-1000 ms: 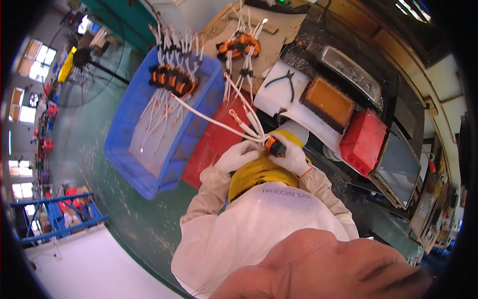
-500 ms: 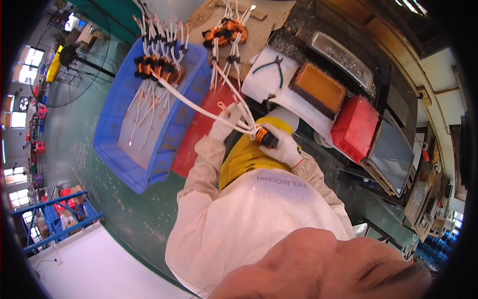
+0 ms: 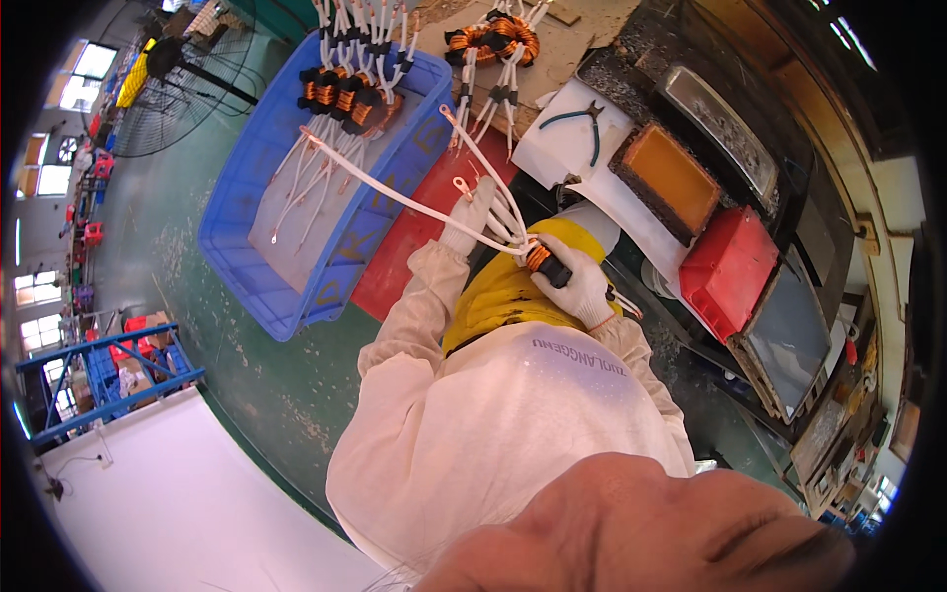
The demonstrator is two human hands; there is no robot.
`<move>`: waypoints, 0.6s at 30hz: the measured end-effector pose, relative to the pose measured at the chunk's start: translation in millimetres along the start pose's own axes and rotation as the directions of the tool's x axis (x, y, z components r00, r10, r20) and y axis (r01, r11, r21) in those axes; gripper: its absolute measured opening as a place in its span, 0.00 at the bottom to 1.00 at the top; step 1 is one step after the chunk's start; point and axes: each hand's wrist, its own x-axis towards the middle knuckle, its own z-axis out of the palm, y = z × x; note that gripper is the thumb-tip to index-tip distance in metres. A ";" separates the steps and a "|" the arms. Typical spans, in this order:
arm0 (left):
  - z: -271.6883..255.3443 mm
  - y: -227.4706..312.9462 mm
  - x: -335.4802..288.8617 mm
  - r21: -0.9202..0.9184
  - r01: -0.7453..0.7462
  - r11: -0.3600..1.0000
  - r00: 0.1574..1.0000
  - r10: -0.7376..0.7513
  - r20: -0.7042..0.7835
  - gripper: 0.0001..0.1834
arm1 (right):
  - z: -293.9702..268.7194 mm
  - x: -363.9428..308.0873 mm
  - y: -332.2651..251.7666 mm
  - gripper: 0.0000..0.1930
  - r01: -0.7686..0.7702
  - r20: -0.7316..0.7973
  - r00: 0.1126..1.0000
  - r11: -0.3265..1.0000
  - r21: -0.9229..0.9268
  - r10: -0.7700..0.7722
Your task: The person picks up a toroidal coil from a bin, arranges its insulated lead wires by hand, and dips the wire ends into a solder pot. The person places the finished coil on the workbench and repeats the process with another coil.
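My right hand [image 3: 584,288], in a white glove, is closed around a copper-wound coil [image 3: 541,259] with black wrapping, above my yellow-covered lap. Long white leads [image 3: 404,202] run from the coil up and to the left, two of them reaching well past my hands. My left hand [image 3: 472,209], also gloved, is closed on some of these leads near the coil. A bare copper lug [image 3: 461,185] sticks out by its fingers. Further white lead ends [image 3: 623,304] show beside my right wrist. My gloves hide part of the coil and leads.
At left, a blue bin [image 3: 258,314] holds several wound coils [image 3: 347,97] with white leads. More coils [image 3: 493,41] lie on a brown board. Pliers [image 3: 593,120] rest on white sheeting, near an amber-filled tray [image 3: 671,180], a red container [image 3: 728,271] and a metal tray [image 3: 718,128].
The view has shifted, so bin and bench appear farther right. Both hands keep their hold on the coil and leads; lead ends beside my right wrist show more clearly.
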 end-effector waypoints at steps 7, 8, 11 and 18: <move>-11.3 -57.7 36.3 -0.312 0.131 0.941 0.986 -0.092 0.136 0.21 | 3.0 -1.7 7.6 0.31 0.076 -0.081 0.994 0.997 -0.029 -0.078; -5.3 -59.5 33.7 -0.389 0.153 0.908 0.988 -0.130 0.084 0.19 | 2.8 -1.8 9.4 0.31 0.093 -0.092 0.991 0.995 -0.044 -0.097; -6.1 -64.3 35.1 -0.519 0.193 0.833 0.981 -0.153 0.120 0.18 | 1.4 -1.3 3.3 0.28 0.079 -0.082 0.993 0.996 -0.034 -0.082; -9.2 3.8 13.0 -0.213 0.209 0.955 0.976 -0.217 -0.014 0.25 | -2.2 1.0 4.3 0.28 -0.020 -0.081 0.996 0.998 0.056 0.025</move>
